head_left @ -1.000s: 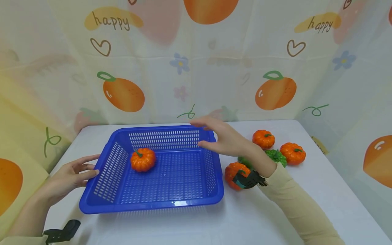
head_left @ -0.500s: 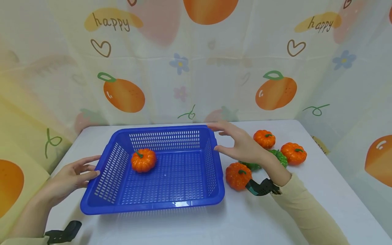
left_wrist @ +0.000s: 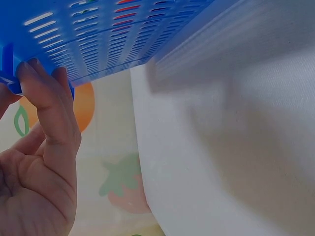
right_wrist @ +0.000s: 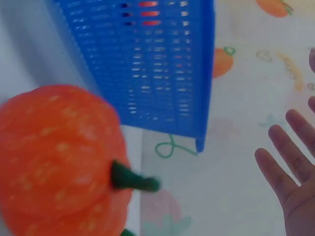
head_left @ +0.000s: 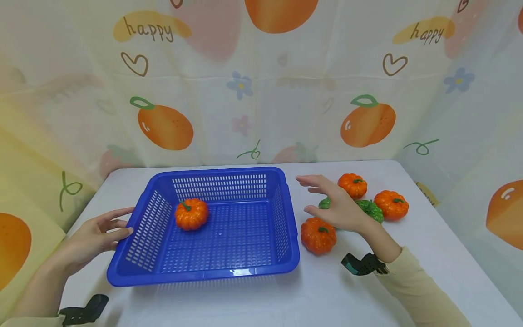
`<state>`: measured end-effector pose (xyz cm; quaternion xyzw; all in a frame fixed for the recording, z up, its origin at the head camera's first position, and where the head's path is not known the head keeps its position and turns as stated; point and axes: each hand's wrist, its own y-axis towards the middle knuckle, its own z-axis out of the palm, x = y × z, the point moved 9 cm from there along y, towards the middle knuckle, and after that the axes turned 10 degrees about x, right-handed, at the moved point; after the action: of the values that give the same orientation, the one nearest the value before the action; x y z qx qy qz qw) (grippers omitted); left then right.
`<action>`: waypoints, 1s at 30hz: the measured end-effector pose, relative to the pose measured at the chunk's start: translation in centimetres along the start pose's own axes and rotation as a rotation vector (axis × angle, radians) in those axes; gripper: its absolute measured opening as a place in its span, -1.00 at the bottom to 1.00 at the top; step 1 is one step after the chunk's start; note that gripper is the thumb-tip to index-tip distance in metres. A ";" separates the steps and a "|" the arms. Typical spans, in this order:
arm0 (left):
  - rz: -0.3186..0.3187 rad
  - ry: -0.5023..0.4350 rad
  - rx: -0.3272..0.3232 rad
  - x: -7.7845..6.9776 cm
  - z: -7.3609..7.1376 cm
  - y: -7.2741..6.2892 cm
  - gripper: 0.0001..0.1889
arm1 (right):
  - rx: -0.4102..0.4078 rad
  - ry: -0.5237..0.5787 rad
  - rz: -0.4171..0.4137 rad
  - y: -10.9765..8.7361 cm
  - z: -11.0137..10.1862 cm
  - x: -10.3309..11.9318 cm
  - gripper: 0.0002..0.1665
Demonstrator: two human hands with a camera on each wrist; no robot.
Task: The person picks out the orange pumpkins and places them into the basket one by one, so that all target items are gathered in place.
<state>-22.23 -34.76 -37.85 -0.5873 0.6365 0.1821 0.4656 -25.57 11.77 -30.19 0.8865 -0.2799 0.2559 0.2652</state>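
Observation:
A blue plastic basket (head_left: 200, 276) stands on the white table with one small orange pumpkin (head_left: 191, 214) inside, near its left wall. My left hand (head_left: 91, 234) grips the basket's left rim, thumb on one side and fingers on the other, also seen on the left fingers (left_wrist: 51, 105) in the left wrist view. Over the objects right of the basket hovers my right hand (head_left: 341, 206), fingers spread and holding nothing. Nearest below it sits an orange pumpkin (head_left: 318, 236) with a green stem. Green bumpy objects (head_left: 371, 210) are partly hidden behind that hand.
Two more orange pumpkins, one at the back (head_left: 352, 185) and one farther right (head_left: 391, 205), sit beside the green ones. A printed curtain (head_left: 261, 113) hangs behind the table (head_left: 261, 304). Dark straps circle both wrists.
My right hand has moved right and toward me, from above the basket's right rim to above the pumpkins. The left hand and basket have stayed nearly still.

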 end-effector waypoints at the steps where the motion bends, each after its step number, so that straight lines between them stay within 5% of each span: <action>1: 0.001 0.000 0.000 0.0 0.0 0.0 -0.27 | 0.002 0.002 0.016 -0.3 0.1 -0.3 -0.24; 13: 0.011 -0.013 0.004 -0.1 0.0 0.0 -0.28 | 0.000 0.000 0.134 -3.3 1.0 -2.3 -0.23; 30: 0.025 -0.010 0.001 -0.1 0.0 0.0 -0.29 | 0.059 -0.008 0.193 -6.7 2.9 -5.2 -0.23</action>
<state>-22.20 -34.74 -37.78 -0.5782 0.6415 0.1904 0.4668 -24.17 16.61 -37.59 0.8638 -0.3573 0.2848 0.2122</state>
